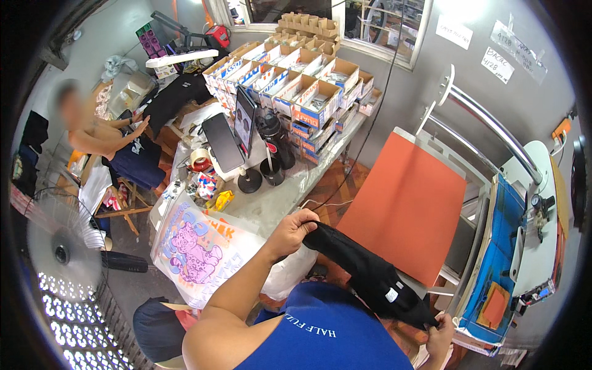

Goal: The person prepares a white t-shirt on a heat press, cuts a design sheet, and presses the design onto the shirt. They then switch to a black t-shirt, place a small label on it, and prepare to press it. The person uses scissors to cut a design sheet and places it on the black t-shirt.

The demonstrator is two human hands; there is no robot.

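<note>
Black garment stretched diagonally between both hands

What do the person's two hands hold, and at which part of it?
Both hold one black folded fabric garment: the left hand grips its upper end, the right hand its lower end.

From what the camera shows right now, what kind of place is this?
Probably a small garment-printing workshop. A heat press with an orange pad stands at the right, both hands hold a black garment, and a printed white shirt lies by stacked cardboard boxes.
</note>
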